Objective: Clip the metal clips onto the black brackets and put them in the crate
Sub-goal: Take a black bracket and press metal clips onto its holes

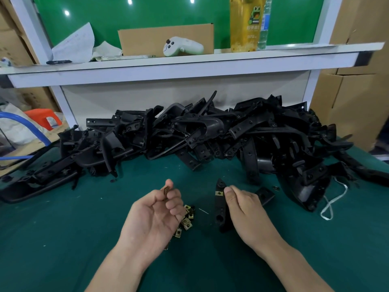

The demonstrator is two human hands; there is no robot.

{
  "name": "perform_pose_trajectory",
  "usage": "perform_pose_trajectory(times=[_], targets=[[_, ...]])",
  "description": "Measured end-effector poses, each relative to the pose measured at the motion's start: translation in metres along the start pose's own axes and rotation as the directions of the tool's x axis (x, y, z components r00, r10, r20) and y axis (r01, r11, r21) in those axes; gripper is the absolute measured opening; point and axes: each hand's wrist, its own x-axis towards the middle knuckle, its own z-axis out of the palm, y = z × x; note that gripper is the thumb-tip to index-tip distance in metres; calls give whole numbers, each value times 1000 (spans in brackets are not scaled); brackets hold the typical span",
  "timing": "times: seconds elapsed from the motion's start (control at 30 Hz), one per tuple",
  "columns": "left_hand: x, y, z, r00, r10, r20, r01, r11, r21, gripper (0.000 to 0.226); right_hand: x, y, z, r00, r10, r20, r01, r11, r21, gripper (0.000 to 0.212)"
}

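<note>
A green tabletop (63,228) sits under a white shelf (189,66). A big pile of black brackets (210,133) waits at the back, so I think most of the job is still left. No crate shows. The right hand (244,207) grips one black bracket (220,216), and one fitted clip (219,193) is already on it near the top. The left hand (155,216), palm up, pinches a metal clip (166,190) near that bracket. More loose clips (187,220) lie on the tabletop just under that hand.

Hands (155,209) with clip (166,190), bracket (220,204)
</note>
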Motion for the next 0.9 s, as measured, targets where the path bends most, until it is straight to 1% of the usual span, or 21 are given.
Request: perform_pose_trajectory(times=[0.1,0.23,0.3,0.33,0.4,0.47,0.57,0.73,0.9], targets=[[-3,1,2,999,-11,34,14,996,-85,26,0,-1,0,1000,7,13,-7,1000,-4,41],[-3,3,2,999,-3,50,7,997,-80,26,0,-1,-1,1000,20,24,-19,1000,-7,41],[-2,3,2,999,30,40,-30,1000,-9,23,0,-1,-1,999,22,26,-21,1000,-7,42],[0,2,2,997,71,19,-72,995,67,22,0,-1,-1,1000,20,23,-20,1000,-4,41],[2,-1,2,983,181,-24,-170,954,247,23,0,-1,-1,1000,11,15,-11,1000,-3,40],[4,-4,1,968,251,-30,-224,906,360,22,0,-2,-1,1000,2,9,-2,1000,-3,39],[3,-6,1,964,263,-26,-231,886,401,22,0,-2,0,1000,-9,0,9,1000,17,40],[2,-6,2,969,247,-4,-226,895,385,22,1,-1,1,1000,-16,-4,16,1000,20,40],[1,-9,5,961,275,16,-253,860,444,24,1,1,1,1000,-22,-1,22,1000,16,40]])
